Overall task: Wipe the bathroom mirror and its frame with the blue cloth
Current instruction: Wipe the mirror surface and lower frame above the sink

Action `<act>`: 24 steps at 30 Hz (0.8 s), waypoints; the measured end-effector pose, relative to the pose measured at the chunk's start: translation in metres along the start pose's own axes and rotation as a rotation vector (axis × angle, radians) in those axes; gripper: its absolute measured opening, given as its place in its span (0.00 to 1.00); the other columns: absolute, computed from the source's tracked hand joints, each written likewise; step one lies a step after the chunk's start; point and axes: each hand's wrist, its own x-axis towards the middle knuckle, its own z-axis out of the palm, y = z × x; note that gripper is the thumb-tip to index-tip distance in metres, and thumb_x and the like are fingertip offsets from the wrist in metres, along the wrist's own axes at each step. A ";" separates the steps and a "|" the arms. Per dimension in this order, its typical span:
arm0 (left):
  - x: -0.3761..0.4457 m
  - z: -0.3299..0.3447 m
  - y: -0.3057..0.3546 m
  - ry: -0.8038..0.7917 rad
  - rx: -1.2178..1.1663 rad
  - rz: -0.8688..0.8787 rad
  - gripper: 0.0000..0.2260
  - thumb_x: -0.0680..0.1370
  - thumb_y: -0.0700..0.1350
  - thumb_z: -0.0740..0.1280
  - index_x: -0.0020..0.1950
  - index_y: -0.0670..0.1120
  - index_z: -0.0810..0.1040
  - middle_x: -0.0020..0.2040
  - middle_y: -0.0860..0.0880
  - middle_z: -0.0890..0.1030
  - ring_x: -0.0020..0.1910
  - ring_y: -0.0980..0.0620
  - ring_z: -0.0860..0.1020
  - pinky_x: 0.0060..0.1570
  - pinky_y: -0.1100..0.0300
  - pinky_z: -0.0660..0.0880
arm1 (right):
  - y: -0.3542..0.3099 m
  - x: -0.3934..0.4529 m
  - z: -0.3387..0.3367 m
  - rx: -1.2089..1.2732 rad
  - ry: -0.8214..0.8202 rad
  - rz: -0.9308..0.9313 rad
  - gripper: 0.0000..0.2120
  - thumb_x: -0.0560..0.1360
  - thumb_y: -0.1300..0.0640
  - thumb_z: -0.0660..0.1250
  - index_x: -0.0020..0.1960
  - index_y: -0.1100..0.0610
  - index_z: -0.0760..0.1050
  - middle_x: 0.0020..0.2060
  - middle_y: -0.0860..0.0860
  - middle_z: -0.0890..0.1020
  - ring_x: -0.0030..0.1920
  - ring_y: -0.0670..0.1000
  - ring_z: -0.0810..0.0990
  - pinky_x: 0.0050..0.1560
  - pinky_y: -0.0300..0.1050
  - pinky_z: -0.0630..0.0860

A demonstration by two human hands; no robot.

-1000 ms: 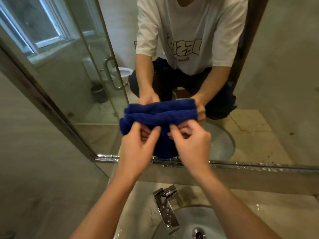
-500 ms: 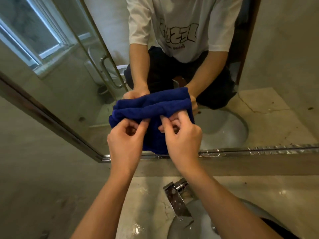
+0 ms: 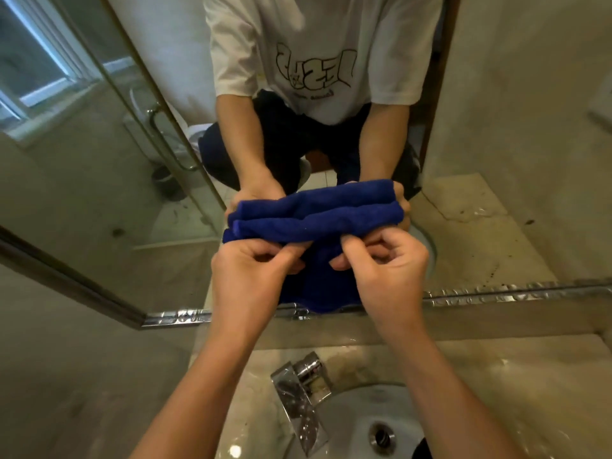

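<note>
The blue cloth (image 3: pixel 318 226) is folded into a thick band and held up in front of the lower part of the mirror (image 3: pixel 496 144). My left hand (image 3: pixel 251 276) pinches its lower left edge between thumb and fingers. My right hand (image 3: pixel 384 270) pinches the lower right edge the same way. Part of the cloth hangs down between my hands to the mirror's metal frame (image 3: pixel 513 293). The frame's bottom strip is shiny and speckled with dirt. The mirror reflects a person's arms and the cloth's far side.
Below the frame lies a wet stone counter (image 3: pixel 513 385) with a chrome faucet (image 3: pixel 298 392) and a white basin (image 3: pixel 374 422). A tiled wall (image 3: pixel 66 376) stands on the left. The mirror reflects a glass shower door (image 3: pixel 159 134) and a window.
Both hands keep pinching the cloth and have shifted slightly right and lower in view; the camera tilted, showing more of the basin and faucet.
</note>
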 end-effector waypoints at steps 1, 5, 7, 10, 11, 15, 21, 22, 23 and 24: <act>0.000 -0.001 0.000 -0.015 0.002 -0.004 0.05 0.73 0.46 0.75 0.39 0.45 0.86 0.34 0.49 0.85 0.37 0.51 0.85 0.45 0.47 0.83 | 0.000 -0.001 0.001 0.006 0.011 -0.002 0.06 0.70 0.54 0.70 0.38 0.55 0.79 0.28 0.53 0.83 0.30 0.49 0.83 0.36 0.45 0.81; -0.003 0.004 -0.002 0.016 0.004 0.028 0.06 0.73 0.46 0.75 0.37 0.46 0.85 0.33 0.50 0.85 0.36 0.52 0.85 0.42 0.52 0.83 | -0.004 -0.003 -0.001 -0.044 0.043 0.030 0.05 0.70 0.56 0.71 0.37 0.55 0.79 0.28 0.51 0.83 0.31 0.48 0.84 0.37 0.53 0.81; -0.004 0.008 -0.003 0.033 -0.013 0.038 0.07 0.72 0.48 0.74 0.37 0.46 0.84 0.33 0.50 0.85 0.35 0.52 0.84 0.41 0.54 0.82 | -0.006 -0.002 -0.004 -0.102 0.039 0.035 0.06 0.69 0.54 0.71 0.36 0.55 0.78 0.28 0.49 0.83 0.31 0.49 0.84 0.38 0.57 0.80; -0.009 0.030 0.009 0.037 -0.029 0.075 0.08 0.72 0.48 0.74 0.36 0.46 0.84 0.33 0.51 0.85 0.34 0.53 0.84 0.39 0.58 0.82 | -0.012 0.007 -0.025 -0.108 0.059 0.062 0.06 0.69 0.57 0.72 0.34 0.54 0.78 0.27 0.49 0.83 0.31 0.50 0.84 0.38 0.56 0.80; -0.013 0.041 0.015 0.034 -0.033 0.096 0.08 0.73 0.48 0.74 0.35 0.46 0.84 0.32 0.51 0.85 0.33 0.53 0.84 0.38 0.59 0.82 | -0.015 0.011 -0.036 -0.105 0.078 0.067 0.07 0.69 0.59 0.73 0.34 0.54 0.78 0.27 0.49 0.83 0.31 0.49 0.84 0.37 0.55 0.81; -0.022 0.087 0.026 0.020 -0.079 0.112 0.09 0.73 0.49 0.75 0.34 0.47 0.84 0.31 0.50 0.84 0.33 0.51 0.84 0.39 0.55 0.81 | -0.022 0.026 -0.077 -0.086 0.152 0.062 0.08 0.69 0.63 0.72 0.33 0.56 0.77 0.27 0.52 0.83 0.30 0.48 0.84 0.36 0.47 0.80; -0.027 0.121 0.038 0.028 -0.052 0.176 0.09 0.74 0.47 0.75 0.34 0.48 0.84 0.31 0.51 0.84 0.32 0.51 0.84 0.40 0.51 0.82 | -0.022 0.037 -0.111 -0.017 0.183 0.082 0.09 0.70 0.65 0.72 0.33 0.56 0.77 0.27 0.53 0.83 0.30 0.50 0.84 0.37 0.50 0.81; -0.028 0.128 0.042 0.027 -0.046 0.188 0.09 0.74 0.46 0.75 0.34 0.47 0.84 0.32 0.51 0.84 0.32 0.51 0.84 0.39 0.52 0.82 | -0.021 0.039 -0.117 0.002 0.199 0.087 0.09 0.70 0.65 0.72 0.33 0.57 0.77 0.27 0.54 0.82 0.30 0.50 0.84 0.37 0.50 0.81; -0.030 0.135 0.045 0.031 -0.045 0.199 0.09 0.74 0.46 0.75 0.34 0.48 0.84 0.32 0.52 0.84 0.32 0.52 0.84 0.39 0.53 0.82 | -0.021 0.041 -0.123 0.013 0.213 0.088 0.08 0.69 0.65 0.72 0.33 0.60 0.76 0.26 0.54 0.82 0.30 0.50 0.84 0.37 0.50 0.81; -0.032 0.142 0.047 0.039 -0.049 0.206 0.09 0.74 0.46 0.75 0.34 0.48 0.83 0.32 0.53 0.84 0.32 0.53 0.84 0.38 0.54 0.82 | -0.021 0.043 -0.129 0.015 0.223 0.088 0.07 0.69 0.65 0.72 0.34 0.61 0.76 0.27 0.55 0.82 0.29 0.50 0.84 0.37 0.49 0.81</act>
